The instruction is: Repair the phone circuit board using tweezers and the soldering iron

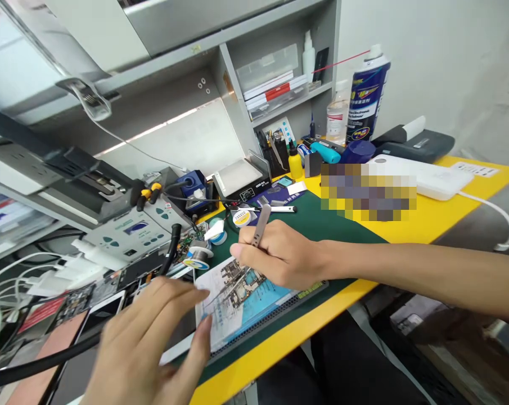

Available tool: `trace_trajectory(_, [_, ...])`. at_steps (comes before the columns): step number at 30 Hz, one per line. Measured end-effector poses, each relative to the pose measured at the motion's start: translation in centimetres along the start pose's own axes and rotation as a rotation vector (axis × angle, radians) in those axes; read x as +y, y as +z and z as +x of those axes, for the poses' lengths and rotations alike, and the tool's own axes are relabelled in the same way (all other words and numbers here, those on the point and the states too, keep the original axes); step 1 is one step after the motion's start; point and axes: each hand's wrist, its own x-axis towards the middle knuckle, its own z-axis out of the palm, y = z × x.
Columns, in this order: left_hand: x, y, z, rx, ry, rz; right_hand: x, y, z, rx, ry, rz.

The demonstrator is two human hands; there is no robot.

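My right hand (279, 253) is closed around metal tweezers (260, 226), whose rear end points up and whose tips slant down to the left. Below it lies a printed sheet or booklet (254, 301) with pictures of circuit boards, on the green mat (334, 225). At the lower left, my left hand (148, 337) hovers by the booklet's left edge, thumb and forefinger apart with nothing visible between them. The tweezer tips lie over the booklet's pictures; whether they touch anything is too small to tell.
Solder spools (198, 257) stand behind the booklet. A black hose (172, 250) and a grey control station (131, 233) are at the left. A yellow bottle (295, 163), a blue spray can (366, 98) and a white power bank-like device (435, 177) stand toward the back right.
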Motion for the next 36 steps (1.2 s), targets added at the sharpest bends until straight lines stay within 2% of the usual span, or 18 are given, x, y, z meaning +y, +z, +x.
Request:
trace_trajectory(1, [-0.6,0.3,0.7,-0.047,0.003,-0.03,0.0,0.0,0.0,-0.012,0.008,-0.006])
trace_trajectory(3, [-1.6,1.2,1.5,-0.068,0.018,-0.048,0.1,0.1,0.0,-0.033,0.024,-0.015])
trace_trajectory(6, [-2.3,2.2,1.8,-0.098,0.037,-0.07,0.1,0.2,0.0,-0.052,0.056,-0.032])
trace_trajectory(13, [-1.8,2.8,1.0,-0.085,0.03,-0.106,-0.4,0.0,0.0,-0.123,0.106,-0.098])
trace_trajectory(17, [-1.4,3.3,0.5,-0.044,-0.001,-0.177,-0.4,0.1,-0.2,-0.157,0.095,-0.124])
trace_trajectory(23, [-1.3,3.9,-0.3,0.013,-0.061,-0.262,0.0,0.1,-0.6,-0.165,0.17,-0.142])
trace_trajectory(30, [-1.1,4.2,-0.8,0.074,-0.072,-0.192,-0.2,0.1,-0.7,-0.115,0.119,-0.203])
trace_trajectory(33, [-1.1,4.3,-0.8,0.169,-0.045,-0.146,-0.1,0.0,-0.5,-0.058,0.087,-0.223])
trace_trajectory(36, [-1.6,3.9,-1.8,0.294,0.046,-0.135,0.2,-0.3,-0.3,0.011,0.082,-0.171])
